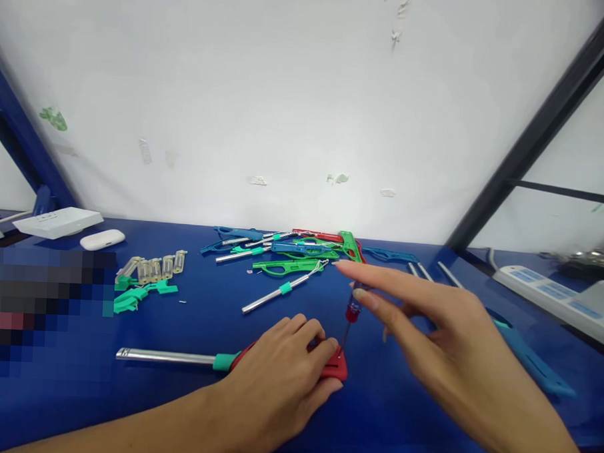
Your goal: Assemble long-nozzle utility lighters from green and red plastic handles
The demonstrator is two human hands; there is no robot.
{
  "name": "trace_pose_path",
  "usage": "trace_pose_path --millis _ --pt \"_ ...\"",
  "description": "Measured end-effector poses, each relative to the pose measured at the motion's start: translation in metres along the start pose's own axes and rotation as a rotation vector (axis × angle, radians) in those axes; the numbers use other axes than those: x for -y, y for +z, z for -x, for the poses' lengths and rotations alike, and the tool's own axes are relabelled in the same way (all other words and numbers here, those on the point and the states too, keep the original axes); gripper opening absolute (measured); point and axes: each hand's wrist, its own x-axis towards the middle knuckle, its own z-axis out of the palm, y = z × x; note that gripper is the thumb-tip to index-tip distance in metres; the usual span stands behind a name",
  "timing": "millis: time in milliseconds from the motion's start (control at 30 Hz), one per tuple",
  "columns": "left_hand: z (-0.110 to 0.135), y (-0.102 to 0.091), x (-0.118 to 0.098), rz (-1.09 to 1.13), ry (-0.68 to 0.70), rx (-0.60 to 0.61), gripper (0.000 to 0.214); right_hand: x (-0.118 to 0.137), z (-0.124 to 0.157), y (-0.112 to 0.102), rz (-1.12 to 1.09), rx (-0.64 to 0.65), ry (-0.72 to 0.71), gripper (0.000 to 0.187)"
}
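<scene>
My left hand (281,359) lies curled over the red plastic handle (336,369) of a long tool whose metal tube (166,357) and teal collar (225,361) stick out to the left on the blue table (202,322). My right hand (428,319) hovers just right of it. Its thumb and middle finger pinch a small screwdriver (352,311) with a red grip, standing upright with its tip on the red handle. The index finger points straight out to the left.
A pile of similar blue, green and red tools (291,249) lies at the back middle. Small clear parts (155,268) and teal pieces (133,296) lie on the left. A white earbud case (102,239), a power strip (559,298) and a blue handle (531,360) are nearby.
</scene>
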Motion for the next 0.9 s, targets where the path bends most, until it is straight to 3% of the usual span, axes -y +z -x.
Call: trace_pose_path --millis 333,600,767,900 --pt "0.001 0.000 0.000 0.007 -0.008 0.009 0.025 0.002 -0.005 0.001 0.030 -0.136 -0.030 0.008" --pt "0.001 0.001 0.001 0.019 -0.005 0.008 0.024 0.001 -0.007 0.005 0.071 -0.109 0.001 0.036" --pt "0.001 0.000 0.000 0.009 -0.003 0.001 0.027 -0.001 -0.011 0.011 0.249 -0.171 -0.083 0.044" --pt "0.001 0.000 0.000 0.011 -0.002 0.006 0.026 -0.001 -0.015 0.017 0.263 -0.166 -0.119 0.053"
